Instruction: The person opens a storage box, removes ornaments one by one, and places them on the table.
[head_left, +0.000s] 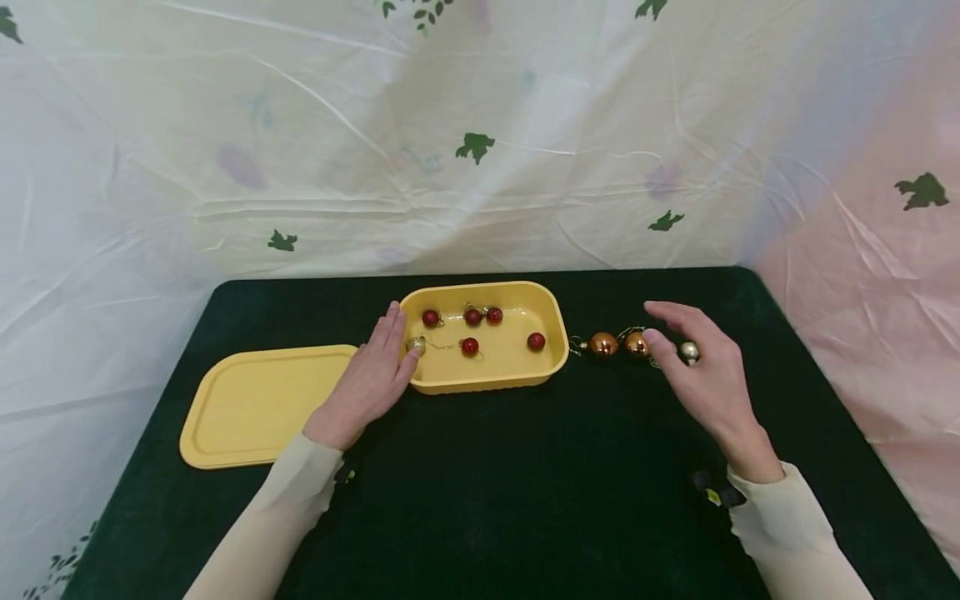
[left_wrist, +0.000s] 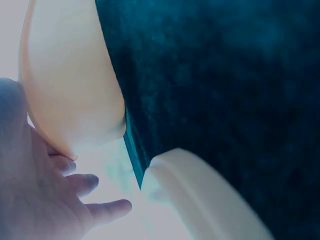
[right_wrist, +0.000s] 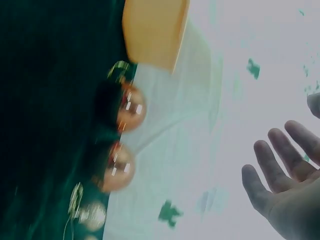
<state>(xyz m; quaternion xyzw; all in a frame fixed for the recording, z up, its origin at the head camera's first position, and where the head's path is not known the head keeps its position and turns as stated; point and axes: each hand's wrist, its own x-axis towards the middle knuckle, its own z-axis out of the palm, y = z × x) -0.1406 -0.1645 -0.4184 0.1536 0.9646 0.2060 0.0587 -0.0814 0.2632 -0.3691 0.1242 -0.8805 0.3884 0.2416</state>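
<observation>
Pale sleeves (head_left: 262,517): lay nearest the head camera, one at each lower side, with a small dark item showing beside each cuff.
Left hand (head_left: 369,375): rested against the left end of the box, fingers straight and grasping nothing, the thumb over the rim.
Right hand (head_left: 705,375): hovered by the row of loose balls, fingers released and holding nothing, the thumb well apart from the index finger; the right wrist view showed the fingers clear of the balls.
Yellow box (head_left: 487,385): stood open and upright near the far edge of the table, between the two hands.
Red balls (head_left: 469,347): five lay inside the box, two of them close together near the back wall, one towards the right end.
Pale gold ball (head_left: 416,344): sat in the box at its left end, just beside the left thumb; whether they touched could not be told.
Copper balls (head_left: 603,344): two shiny ones lay in a row outside the box, just right of it, with gold loops (right_wrist: 119,71) at the box end.
Second gold ball (head_left: 689,351): lay beyond them, partly behind the right hand.
Yellow lid (head_left: 262,408): lay flat left of the box, partly covered by the left arm.
Table (head_left: 510,500): was dark green.
White cloth (head_left: 570,100): hung behind, with green shapes.
</observation>
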